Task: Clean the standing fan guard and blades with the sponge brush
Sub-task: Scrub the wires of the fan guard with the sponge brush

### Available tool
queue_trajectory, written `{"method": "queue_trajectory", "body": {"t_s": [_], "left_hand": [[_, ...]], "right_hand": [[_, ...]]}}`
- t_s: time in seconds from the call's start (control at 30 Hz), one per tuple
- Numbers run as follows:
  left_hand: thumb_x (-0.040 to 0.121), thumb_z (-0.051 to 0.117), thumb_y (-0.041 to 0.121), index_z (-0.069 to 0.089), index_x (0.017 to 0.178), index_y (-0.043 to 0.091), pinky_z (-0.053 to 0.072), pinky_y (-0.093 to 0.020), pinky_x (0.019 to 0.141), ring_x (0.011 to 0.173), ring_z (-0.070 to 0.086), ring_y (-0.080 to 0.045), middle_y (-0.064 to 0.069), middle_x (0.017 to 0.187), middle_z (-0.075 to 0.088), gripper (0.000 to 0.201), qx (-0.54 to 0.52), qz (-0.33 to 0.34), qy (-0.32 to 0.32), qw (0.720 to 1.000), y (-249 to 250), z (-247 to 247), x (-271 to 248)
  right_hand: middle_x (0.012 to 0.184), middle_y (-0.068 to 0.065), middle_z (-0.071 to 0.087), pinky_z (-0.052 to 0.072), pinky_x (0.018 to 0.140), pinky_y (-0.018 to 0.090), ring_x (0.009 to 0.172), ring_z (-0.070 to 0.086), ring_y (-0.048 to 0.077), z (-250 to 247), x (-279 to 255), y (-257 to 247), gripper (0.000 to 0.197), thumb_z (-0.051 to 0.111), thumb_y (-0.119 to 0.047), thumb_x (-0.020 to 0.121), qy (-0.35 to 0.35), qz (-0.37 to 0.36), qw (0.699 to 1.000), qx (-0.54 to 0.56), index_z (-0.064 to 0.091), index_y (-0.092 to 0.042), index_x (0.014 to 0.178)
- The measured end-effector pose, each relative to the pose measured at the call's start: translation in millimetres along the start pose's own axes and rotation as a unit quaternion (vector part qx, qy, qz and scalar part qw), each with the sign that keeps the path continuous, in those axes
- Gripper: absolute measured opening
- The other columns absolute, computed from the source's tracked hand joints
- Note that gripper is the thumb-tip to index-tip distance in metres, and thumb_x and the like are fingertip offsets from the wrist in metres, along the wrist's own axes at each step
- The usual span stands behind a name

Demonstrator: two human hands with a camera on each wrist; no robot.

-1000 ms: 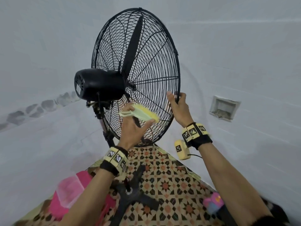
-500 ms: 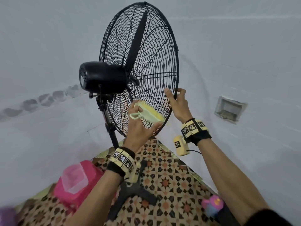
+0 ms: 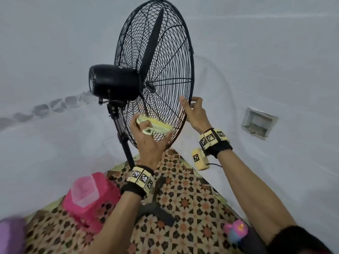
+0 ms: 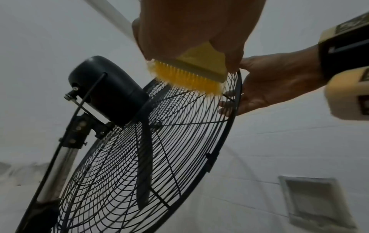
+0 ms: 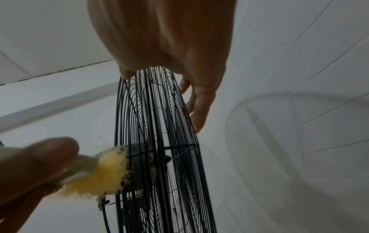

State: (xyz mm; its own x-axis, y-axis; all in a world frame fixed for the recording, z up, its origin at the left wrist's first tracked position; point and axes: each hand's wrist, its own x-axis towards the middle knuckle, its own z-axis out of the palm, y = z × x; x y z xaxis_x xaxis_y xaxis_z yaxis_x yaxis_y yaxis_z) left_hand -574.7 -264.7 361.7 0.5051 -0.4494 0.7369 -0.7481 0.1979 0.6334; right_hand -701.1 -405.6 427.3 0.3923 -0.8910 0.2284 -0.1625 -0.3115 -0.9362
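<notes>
Bare forearms, banded wrists

Each wrist wears a black strap point(image 3: 222, 146) topped by cream blocks printed with black-and-white square markers point(image 3: 141, 177); a cream camera box point(image 3: 199, 159) with a thin black cable hangs under the right wrist; dark sleeve edge point(image 3: 297, 241) at the right elbow.

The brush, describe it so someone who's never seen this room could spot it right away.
Find the black fan guard standing by the white wall. At its lower rear side, the left hand holds the brush against the wires. It is the only pale green thing with yellow bristles.
</notes>
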Motion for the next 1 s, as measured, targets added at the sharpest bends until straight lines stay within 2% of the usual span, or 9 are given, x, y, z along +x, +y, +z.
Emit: {"method": "queue_trajectory", "body": {"t_s": [0.17, 0.3, 0.37, 0.47, 0.53, 0.73, 0.87, 0.93, 1.0], "left_hand": [[0.076, 0.09, 0.046, 0.045, 0.112, 0.029, 0.051, -0.056, 0.109, 0.153, 0.025, -0.03, -0.009, 0.163, 0.021, 0.061, 0.003, 0.043, -0.061, 0.997, 24.1, 23.4, -28.2], [0.073, 0.095, 0.036, 0.037, 0.116, 0.054, 0.042, -0.046, 0.12, 0.15, 0.029, -0.029, -0.01, 0.16, 0.023, 0.075, -0.004, -0.016, 0.031, 0.999, 11.6, 5.6, -8.5], [0.074, 0.093, 0.042, 0.044, 0.12, 0.039, 0.04, -0.044, 0.121, 0.147, 0.032, -0.025, -0.007, 0.158, 0.024, 0.067, -0.011, -0.032, 0.063, 0.997, 4.2, -2.2, -4.6], [0.075, 0.088, 0.053, 0.048, 0.111, 0.019, 0.048, -0.048, 0.115, 0.151, 0.026, -0.018, 0.001, 0.161, 0.021, 0.064, 0.0, 0.004, -0.002, 1.0, 22.1, 13.4, -21.0], [0.076, 0.089, 0.049, 0.047, 0.11, 0.025, 0.049, -0.05, 0.113, 0.153, 0.025, -0.023, -0.003, 0.163, 0.021, 0.06, 0.013, 0.035, -0.031, 0.999, 30.7, 23.7, -28.3], [0.071, 0.096, 0.038, 0.035, 0.119, 0.067, 0.043, -0.039, 0.119, 0.146, 0.037, -0.032, -0.018, 0.154, 0.032, 0.083, -0.078, -0.053, 0.066, 0.993, 8.3, -3.9, 4.7], [0.074, 0.088, 0.054, 0.047, 0.111, 0.034, 0.046, -0.033, 0.113, 0.152, 0.029, -0.024, -0.001, 0.163, 0.024, 0.059, -0.042, 0.019, -0.062, 0.997, 19.8, 19.8, -17.2], [0.074, 0.09, 0.051, 0.047, 0.115, 0.025, 0.043, -0.022, 0.114, 0.148, 0.032, -0.013, 0.003, 0.159, 0.026, 0.066, -0.051, -0.008, -0.034, 0.998, 9.7, 17.7, -8.3], [0.071, 0.089, 0.052, 0.047, 0.126, 0.011, 0.046, -0.027, 0.114, 0.139, 0.037, 0.002, 0.005, 0.151, 0.031, 0.081, -0.072, -0.065, 0.022, 0.995, -9.3, 6.5, 11.2]], "right_hand": [[0.111, -0.009, 0.058, 0.056, 0.095, 0.049, 0.099, 0.064, 0.013, 1.3, -0.2, -1.2, 0.078, 0.045, -0.09, 0.08, -0.005, -0.006, 1.0, -0.011, 0.034, -0.028, 0.125], [0.118, -0.003, 0.06, 0.055, 0.098, 0.05, 0.104, 0.063, 0.016, -2.5, 0.8, -1.0, 0.078, 0.047, -0.087, 0.082, -0.005, -0.003, 1.0, -0.012, 0.035, -0.025, 0.129], [0.114, -0.005, 0.06, 0.056, 0.096, 0.05, 0.101, 0.064, 0.016, -0.8, 0.1, -1.5, 0.077, 0.046, -0.086, 0.083, -0.002, -0.007, 1.0, -0.012, 0.034, -0.024, 0.128], [0.107, -0.008, 0.06, 0.057, 0.093, 0.049, 0.094, 0.065, 0.014, 2.1, -0.9, -3.4, 0.077, 0.046, -0.086, 0.084, -0.004, -0.016, 1.0, -0.016, 0.035, -0.023, 0.126], [0.109, -0.007, 0.061, 0.056, 0.093, 0.049, 0.096, 0.065, 0.014, 1.0, -0.1, -2.6, 0.078, 0.045, -0.087, 0.083, -0.006, -0.013, 1.0, -0.015, 0.035, -0.023, 0.127], [0.118, -0.003, 0.06, 0.055, 0.097, 0.05, 0.104, 0.063, 0.017, 0.7, 2.6, 0.3, 0.082, 0.045, -0.089, 0.08, 0.004, -0.01, 1.0, -0.015, 0.034, -0.025, 0.129], [0.11, -0.014, 0.056, 0.057, 0.094, 0.048, 0.099, 0.062, 0.008, 4.7, 4.6, -0.9, 0.081, 0.046, -0.092, 0.078, 0.012, -0.013, 1.0, -0.015, 0.036, -0.027, 0.126], [0.113, -0.013, 0.055, 0.057, 0.095, 0.049, 0.103, 0.062, 0.012, 0.0, 4.8, -0.9, 0.081, 0.047, -0.091, 0.078, 0.025, -0.01, 1.0, -0.016, 0.038, -0.027, 0.127], [0.12, -0.003, 0.053, 0.06, 0.089, 0.046, 0.107, 0.063, 0.019, -6.4, 3.8, -0.9, 0.083, 0.055, -0.088, 0.077, 0.053, 0.003, 0.999, 0.0, 0.041, -0.024, 0.128]]}}
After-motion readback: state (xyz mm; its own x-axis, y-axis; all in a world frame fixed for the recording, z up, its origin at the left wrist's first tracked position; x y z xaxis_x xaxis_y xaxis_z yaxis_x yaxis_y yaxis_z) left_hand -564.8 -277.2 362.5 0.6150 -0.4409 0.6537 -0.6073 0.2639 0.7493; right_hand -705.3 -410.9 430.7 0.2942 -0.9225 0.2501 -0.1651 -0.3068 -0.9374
